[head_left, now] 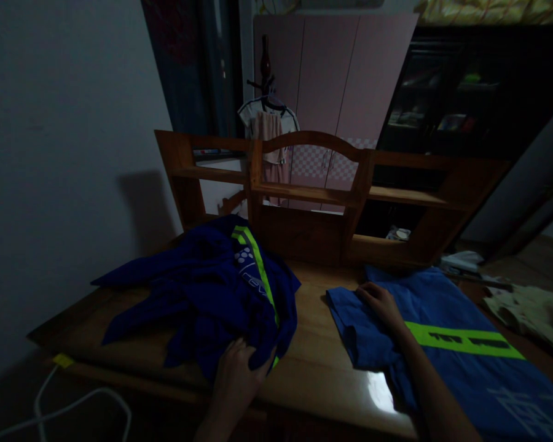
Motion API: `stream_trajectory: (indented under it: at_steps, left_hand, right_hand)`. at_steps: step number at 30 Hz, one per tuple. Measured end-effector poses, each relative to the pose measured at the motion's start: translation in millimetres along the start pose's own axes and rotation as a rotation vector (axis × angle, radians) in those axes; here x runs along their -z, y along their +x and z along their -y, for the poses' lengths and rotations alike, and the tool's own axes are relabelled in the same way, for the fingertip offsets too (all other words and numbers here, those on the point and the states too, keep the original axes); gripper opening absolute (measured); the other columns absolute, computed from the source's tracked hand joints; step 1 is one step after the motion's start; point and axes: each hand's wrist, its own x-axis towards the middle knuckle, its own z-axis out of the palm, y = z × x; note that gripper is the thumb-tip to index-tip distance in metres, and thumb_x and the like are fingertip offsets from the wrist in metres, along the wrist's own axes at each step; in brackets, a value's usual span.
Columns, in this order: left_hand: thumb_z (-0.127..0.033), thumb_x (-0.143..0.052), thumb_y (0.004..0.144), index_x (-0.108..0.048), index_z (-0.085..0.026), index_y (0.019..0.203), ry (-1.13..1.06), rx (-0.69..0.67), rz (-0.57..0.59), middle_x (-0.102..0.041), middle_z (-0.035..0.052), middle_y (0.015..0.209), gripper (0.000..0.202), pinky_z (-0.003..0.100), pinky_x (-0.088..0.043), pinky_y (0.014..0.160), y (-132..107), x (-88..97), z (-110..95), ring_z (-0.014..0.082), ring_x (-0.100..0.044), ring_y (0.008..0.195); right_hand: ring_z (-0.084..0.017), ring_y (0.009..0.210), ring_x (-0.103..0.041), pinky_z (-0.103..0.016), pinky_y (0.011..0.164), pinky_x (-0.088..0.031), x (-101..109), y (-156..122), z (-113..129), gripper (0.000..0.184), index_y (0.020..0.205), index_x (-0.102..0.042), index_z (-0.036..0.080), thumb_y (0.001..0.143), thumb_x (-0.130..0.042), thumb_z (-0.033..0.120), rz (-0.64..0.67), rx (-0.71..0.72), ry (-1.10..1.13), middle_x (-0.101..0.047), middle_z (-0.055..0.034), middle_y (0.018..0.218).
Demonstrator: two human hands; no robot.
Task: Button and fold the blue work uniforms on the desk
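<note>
A dark blue work garment (203, 288) with a yellow-green reflective stripe and white lettering lies crumpled on the left of the wooden desk (317, 344). My left hand (239, 371) is closed on its near edge, fingers bent into the cloth. To the right, a lighter blue work shirt (424, 294) is spread flatter, with a yellow-green band and pale printed characters, and it runs past the desk's right side. On its sleeve, near the upper edge, is my right hand (381, 304), its fingers curled together against the fabric. My fingertips are partly hidden.
A wooden shelf rack (304, 196) rises along the desk's far edge. At the left front corner is a yellow tag (63, 360), with a white cable (80, 402) below it. Pale cloth (534, 313) lies beyond the right side. A wall (69, 153) borders the left.
</note>
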Motion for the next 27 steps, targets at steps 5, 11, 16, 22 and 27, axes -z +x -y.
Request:
stream_trajectory:
  at_steps: [5, 11, 16, 22, 27]
  left_hand:
    - [-0.039, -0.053, 0.083, -0.064, -0.019, 0.06, -0.018, 0.018, 0.009, -0.065, 0.0093, 0.076, 0.033, 0.03, -0.044, 0.075, 0.5, -1.0, -0.4, 0.0217, -0.06, 0.079]
    - [-0.041, -0.052, 0.084, -0.066, -0.019, 0.061, -0.028, 0.025, -0.005, -0.066, 0.0103, 0.077, 0.034, 0.03, -0.044, 0.075, 1.3, 2.6, -3.4, 0.0217, -0.06, 0.079]
    - [-0.041, -0.051, 0.084, -0.066, -0.019, 0.062, -0.058, 0.036, 0.004, -0.066, 0.01, 0.079, 0.035, 0.029, -0.044, 0.075, 1.3, 4.2, -5.1, 0.0214, -0.06, 0.08]
    - [-0.041, -0.052, 0.084, -0.063, -0.02, 0.058, -0.033, 0.019, -0.005, -0.066, 0.0095, 0.075, 0.035, 0.03, -0.045, 0.075, 0.8, 2.4, -2.3, 0.0215, -0.061, 0.079]
    - [-0.04, -0.053, 0.083, -0.066, -0.019, 0.062, -0.028, 0.0, -0.018, -0.067, 0.0098, 0.076, 0.032, 0.03, -0.045, 0.076, 0.9, 1.2, -1.6, 0.0216, -0.062, 0.079]
  right_hand:
    - [-0.021, 0.08, -0.063, -0.028, 0.071, -0.046, -0.3, 0.5, -0.1, 0.032, 0.09, -0.066, 0.019, 0.082, -0.049, 0.044, -0.008, -0.011, -0.002, -0.068, -0.0054, 0.088]
    - [-0.021, 0.081, -0.063, -0.027, 0.072, -0.047, -0.9, 0.8, -1.0, 0.032, 0.091, -0.066, 0.019, 0.082, -0.049, 0.044, -0.013, 0.0, 0.003, -0.069, -0.0054, 0.089]
    - [-0.021, 0.081, -0.063, -0.028, 0.072, -0.047, 0.1, 0.1, 0.8, 0.032, 0.091, -0.066, 0.019, 0.082, -0.049, 0.044, -0.012, -0.004, -0.003, -0.069, -0.0056, 0.089]
    - [-0.022, 0.083, -0.063, -0.029, 0.073, -0.047, 0.6, 0.1, 1.1, 0.032, 0.091, -0.066, 0.019, 0.082, -0.049, 0.045, -0.004, -0.012, 0.017, -0.068, -0.006, 0.091]
    - [-0.021, 0.083, -0.063, -0.028, 0.073, -0.047, 0.1, 1.2, -0.8, 0.032, 0.09, -0.066, 0.019, 0.082, -0.05, 0.046, -0.009, -0.01, 0.016, -0.068, -0.0054, 0.089]
